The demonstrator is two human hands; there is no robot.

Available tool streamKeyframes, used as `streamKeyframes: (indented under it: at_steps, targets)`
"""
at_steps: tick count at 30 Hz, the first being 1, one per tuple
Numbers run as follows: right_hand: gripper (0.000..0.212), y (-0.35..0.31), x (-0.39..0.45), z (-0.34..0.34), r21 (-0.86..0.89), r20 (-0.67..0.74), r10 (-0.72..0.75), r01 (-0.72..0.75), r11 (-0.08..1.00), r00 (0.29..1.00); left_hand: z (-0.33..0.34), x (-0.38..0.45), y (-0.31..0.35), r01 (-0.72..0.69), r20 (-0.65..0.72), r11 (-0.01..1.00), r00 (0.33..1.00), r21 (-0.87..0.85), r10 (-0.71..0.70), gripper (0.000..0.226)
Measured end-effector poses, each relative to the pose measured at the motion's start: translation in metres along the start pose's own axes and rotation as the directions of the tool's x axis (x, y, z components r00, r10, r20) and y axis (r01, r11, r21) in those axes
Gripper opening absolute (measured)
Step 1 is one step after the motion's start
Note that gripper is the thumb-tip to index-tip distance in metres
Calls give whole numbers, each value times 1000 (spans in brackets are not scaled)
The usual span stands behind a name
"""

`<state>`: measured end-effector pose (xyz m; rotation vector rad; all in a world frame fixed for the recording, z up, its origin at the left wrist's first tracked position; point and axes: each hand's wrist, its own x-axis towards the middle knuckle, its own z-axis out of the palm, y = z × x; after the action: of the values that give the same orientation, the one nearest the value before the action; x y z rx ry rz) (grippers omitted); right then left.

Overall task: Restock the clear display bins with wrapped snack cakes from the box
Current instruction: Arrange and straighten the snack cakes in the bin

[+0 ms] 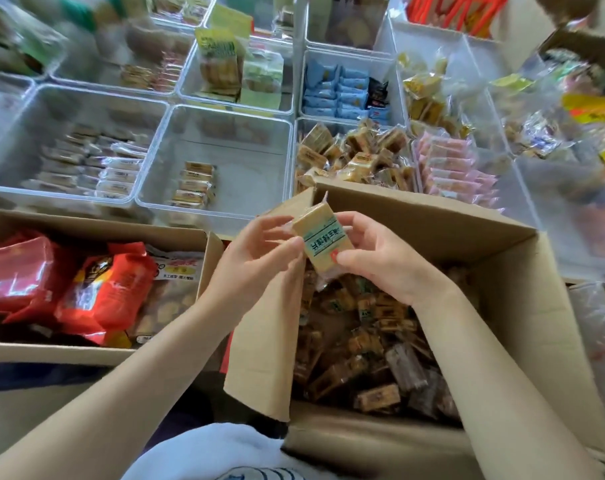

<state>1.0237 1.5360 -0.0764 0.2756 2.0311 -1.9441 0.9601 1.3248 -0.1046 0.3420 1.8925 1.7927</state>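
Clear bins (221, 206) covering the bench, both hands' fingers (358, 230) pinching one wrapped cake (320, 239) above the cake-filled box (502, 271)

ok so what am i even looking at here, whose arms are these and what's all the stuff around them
This is one picture from a camera worn on a person's head, looking down at their own bare arms. There is no machine. The left hand and right hand together hold a pale yellow wrapped snack cake with green print. Below them is an open brown cardboard box full of similar wrapped cakes. Beyond it stand clear plastic display bins holding various wrapped snacks; one has only a few. To the left, a second cardboard box holds shiny red snack bags.
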Motion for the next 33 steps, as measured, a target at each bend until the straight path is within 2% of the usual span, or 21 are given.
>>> streamKeyframes:
  at_steps: [2,5,8,12,15,17,18,21,23,27,30,33]
  targets:
    - [47,-14,12,22,-150,-22,-31,28,988,999,-18,7,9,-7,2,994,1000,-111,7,40]
    - [45,-35,38,52,-276,-32,-75,63,959,997,-59,16,15,-56,-43,995,998,-84,53,41]
    - [41,-48,74,79,-295,-60,-112,89,951,992,-113,28,10,-100,-68,994,992,32,102,33]
    - [41,-52,138,128,-301,-45,-110,92,949,993,-187,43,2,-128,-63,979,988,158,139,34]
    - [37,-52,192,171,-312,-91,-132,98,945,987,-246,59,-14,-110,-99,974,986,198,131,36]
    - [35,-51,228,196,-381,-129,-170,109,918,977,-291,72,-31,-64,-145,974,985,216,97,42]
    - [35,-51,246,207,-431,-150,-190,108,896,970,-315,78,-42,-34,-183,959,979,282,89,45]
    - [35,-55,292,231,-573,-243,-248,68,817,938,-376,93,-78,44,-250,804,959,592,131,50]
    - [32,-55,318,233,-644,-329,-290,11,765,899,-399,104,-99,28,-188,673,968,739,166,54]
    - [36,-49,359,212,-791,-418,-335,-156,592,844,-408,116,-131,36,-80,465,994,884,76,60]
    - [34,-44,381,194,-838,-439,-313,-258,482,842,-407,116,-143,19,-68,404,992,915,107,76]
    - [29,-34,404,181,-860,-452,-307,-318,399,838,-407,117,-148,16,-71,396,990,918,124,76]
